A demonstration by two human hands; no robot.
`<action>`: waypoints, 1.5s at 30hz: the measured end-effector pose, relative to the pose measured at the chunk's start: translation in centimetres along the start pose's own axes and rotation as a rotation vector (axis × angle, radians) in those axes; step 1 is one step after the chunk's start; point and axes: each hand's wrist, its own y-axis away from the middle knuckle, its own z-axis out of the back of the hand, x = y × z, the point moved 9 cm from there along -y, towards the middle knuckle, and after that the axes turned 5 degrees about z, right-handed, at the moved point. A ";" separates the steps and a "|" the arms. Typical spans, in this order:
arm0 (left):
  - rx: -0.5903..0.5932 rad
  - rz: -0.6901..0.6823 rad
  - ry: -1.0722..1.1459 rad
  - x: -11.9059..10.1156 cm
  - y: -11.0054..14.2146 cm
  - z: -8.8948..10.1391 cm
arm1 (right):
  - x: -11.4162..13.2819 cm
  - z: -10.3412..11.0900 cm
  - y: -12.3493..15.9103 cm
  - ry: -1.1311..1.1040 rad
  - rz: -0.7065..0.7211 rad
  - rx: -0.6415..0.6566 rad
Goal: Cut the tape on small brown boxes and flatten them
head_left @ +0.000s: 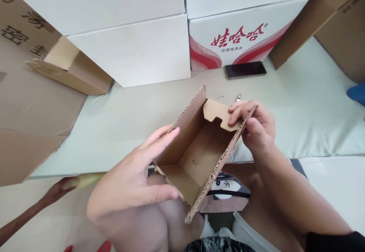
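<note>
A small brown cardboard box [196,164] is held tilted above my lap, its top open and the bare inside walls and bottom showing. My left hand [139,168] holds its left side, the fingers along the left flap and the thumb over the near end. Around the edge of the right flap, toward the far end, my right hand [256,126] is closed. Its fingertips press on a notched end tab [218,113], which leans inward over the opening. Just beyond the right hand, a small metal-tipped object [238,97] lies on the cloth, partly hidden.
A pale green cloth [137,118] covers the low surface ahead. White cartons [131,50] are stacked at the back, one with red lettering [239,35]. A phone [245,70] lies before them. Brown cartons stand at left [42,103] and right [339,35]. Another small brown box [76,69] sits left.
</note>
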 end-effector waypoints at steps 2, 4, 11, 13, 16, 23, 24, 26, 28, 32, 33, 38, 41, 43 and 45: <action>-0.009 0.008 0.007 0.2 0.0 0.0 | -0.2 0.0 0.1 -0.007 -0.006 0.005; -0.015 0.018 0.023 0.2 0.0 0.0 | -0.5 0.2 0.2 0.000 -0.036 0.000; -0.030 0.043 0.007 -0.2 -0.4 0.1 | -1.2 0.5 0.6 0.021 -0.083 -0.008; -0.037 0.051 -0.014 -0.2 -0.3 0.2 | -1.2 0.5 0.6 0.018 -0.082 -0.009; -0.044 0.058 -0.028 0.0 -0.2 0.2 | -1.3 0.5 0.6 0.028 -0.105 -0.008; -0.046 0.061 -0.029 0.2 -0.4 0.2 | -0.9 0.4 0.5 0.040 -0.080 -0.019; -0.048 0.060 -0.025 0.2 -0.4 0.2 | -0.8 0.4 0.4 0.034 -0.071 -0.017; -0.049 0.056 -0.022 0.1 -0.4 0.2 | -0.7 0.3 0.4 0.024 -0.058 -0.013; -0.053 0.054 -0.023 0.0 -0.4 0.2 | -0.8 0.3 0.5 0.030 -0.059 -0.017; -0.056 0.062 -0.020 -0.1 -0.4 0.3 | -0.7 0.4 0.4 0.052 -0.053 -0.028; -0.052 0.064 -0.020 0.0 -0.4 0.2 | -0.6 0.3 0.4 0.055 -0.049 -0.027; -0.046 0.079 -0.018 0.2 -0.4 0.1 | -0.2 0.1 0.2 0.060 -0.042 -0.030; -0.051 0.092 -0.041 0.3 -0.4 0.1 | 0.1 0.0 0.1 0.051 -0.018 -0.026; -0.055 0.090 -0.057 0.2 -0.4 0.2 | 0.2 -0.1 0.1 0.058 -0.020 -0.026; -0.060 0.082 -0.059 0.0 -0.5 0.3 | 0.2 -0.1 0.1 0.061 -0.026 -0.030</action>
